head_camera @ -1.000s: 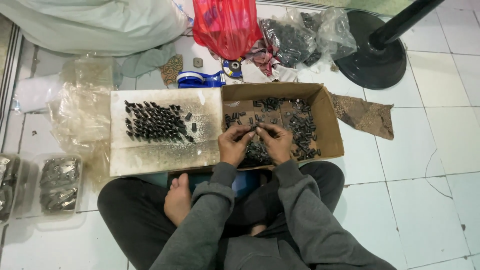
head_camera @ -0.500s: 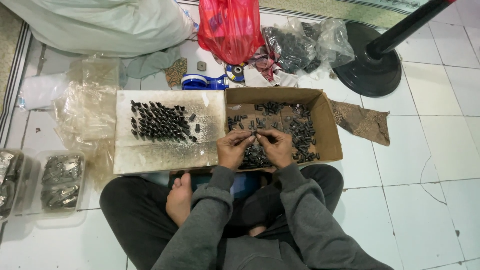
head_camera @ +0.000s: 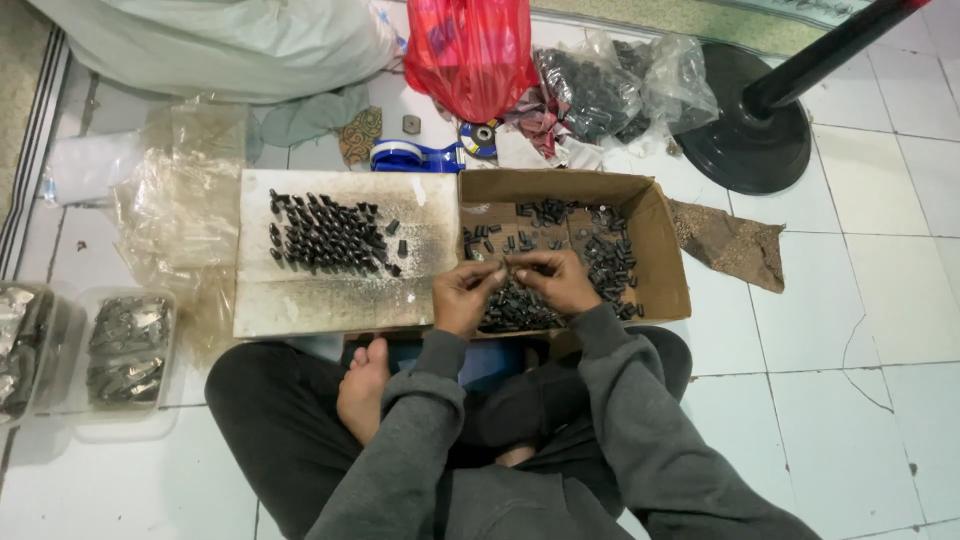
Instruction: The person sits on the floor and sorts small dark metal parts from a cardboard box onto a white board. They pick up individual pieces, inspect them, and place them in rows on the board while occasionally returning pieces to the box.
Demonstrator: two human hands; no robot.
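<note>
1. Both hands meet over the cardboard box (head_camera: pixel 668 262): the left hand (head_camera: pixel 464 297) and the right hand (head_camera: pixel 556 281) bring their fingertips together around a small dark part (head_camera: pixel 507 265), too tiny to tell how it is pinched.
2. Fingers of both hands are curled inward and close together, tips almost touching each other; the grip looks like a 2-handed pinch, probably so the little piece can be worked on right above the box and anything dropped lands back inside.
3. Directly under the fingers lies a loose heap of dark parts (head_camera: pixel 520 310) in the box, with more scattered beyond the fingertips and off past the right hand.
4. Out beyond the left hand sits a flat white tray (head_camera: pixel 300 300), holding a tidy cluster of dark pieces (head_camera: pixel 325 235) set in rows, well apart from the fingers; that looks like the sorted side.
5. Farther out past the box: a red bag (head_camera: pixel 470 50), a blue tape dispenser (head_camera: pixel 415 156), clear bags of dark parts (head_camera: pixel 600 90), and a black stand base (head_camera: pixel 745 140).
</note>
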